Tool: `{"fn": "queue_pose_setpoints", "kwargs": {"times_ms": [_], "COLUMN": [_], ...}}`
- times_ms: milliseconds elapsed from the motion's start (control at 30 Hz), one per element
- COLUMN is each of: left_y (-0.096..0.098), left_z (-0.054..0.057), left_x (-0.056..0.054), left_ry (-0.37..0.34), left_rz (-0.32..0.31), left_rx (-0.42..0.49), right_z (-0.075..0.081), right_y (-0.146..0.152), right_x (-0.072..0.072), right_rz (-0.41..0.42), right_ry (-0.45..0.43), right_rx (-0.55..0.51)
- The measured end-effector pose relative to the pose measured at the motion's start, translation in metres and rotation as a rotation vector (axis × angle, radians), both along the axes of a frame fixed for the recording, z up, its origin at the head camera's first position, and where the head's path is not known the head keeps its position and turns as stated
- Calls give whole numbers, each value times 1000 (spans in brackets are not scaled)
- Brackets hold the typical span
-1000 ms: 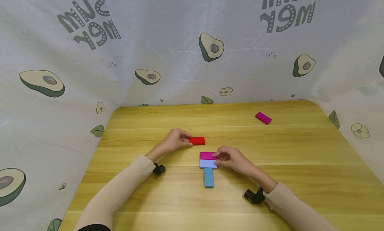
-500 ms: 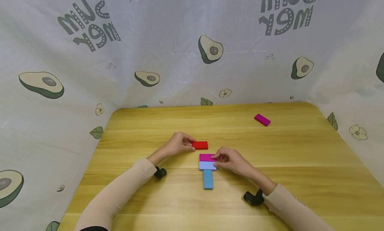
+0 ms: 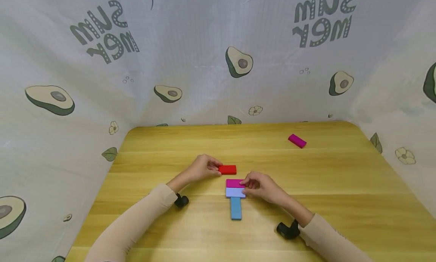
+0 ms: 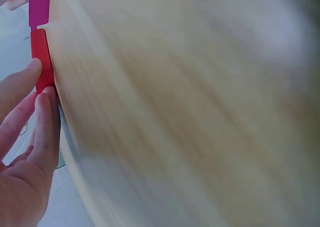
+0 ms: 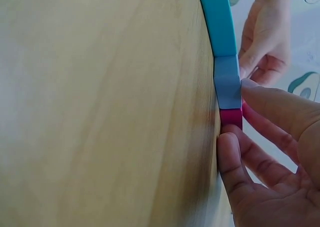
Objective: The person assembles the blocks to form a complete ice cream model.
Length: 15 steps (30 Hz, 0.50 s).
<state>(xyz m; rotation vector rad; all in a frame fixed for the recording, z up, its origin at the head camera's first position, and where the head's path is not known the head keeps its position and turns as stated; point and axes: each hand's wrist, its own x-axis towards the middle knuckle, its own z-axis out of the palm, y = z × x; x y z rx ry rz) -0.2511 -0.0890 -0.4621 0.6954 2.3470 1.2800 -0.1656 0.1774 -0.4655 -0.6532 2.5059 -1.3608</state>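
Observation:
My left hand [image 3: 203,167] pinches the left end of a flat red block [image 3: 227,170], thumb and fingertips on opposite edges. The red block lies just beyond a magenta block [image 3: 234,183], a narrow strip of tabletop between them. Against the magenta block's near side lies a lavender-blue block [image 3: 235,193]. A bright blue block [image 3: 235,209] extends lengthwise from it towards me, like a stem. My right hand [image 3: 262,185] holds the right end of the pair, index finger on the magenta block and thumb at the lavender-blue one. The right wrist view shows these fingertips [image 5: 230,147] by the magenta end.
A second magenta block [image 3: 297,141] lies at an angle, far back on the right of the wooden table [image 3: 163,231]. A pale curtain [image 3: 197,46] printed with avocados hangs behind the table's rear edge and down both sides.
My left hand has slid the red block right and closer to the magenta block, then held it still. My right hand has stayed on its blocks. The head view has tilted up slightly.

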Motion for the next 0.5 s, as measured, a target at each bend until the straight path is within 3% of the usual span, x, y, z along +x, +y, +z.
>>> {"fn": "queue_pose_setpoints", "kwargs": {"times_ms": [500], "left_y": [1], "left_z": [1], "left_x": [3], "left_ry": [-28], "left_rz": [-3], "left_rx": [14], "right_z": [0], "right_y": [0], "right_x": [2], "right_rz": [9], "right_ry": [26], "right_rx": [0]}}
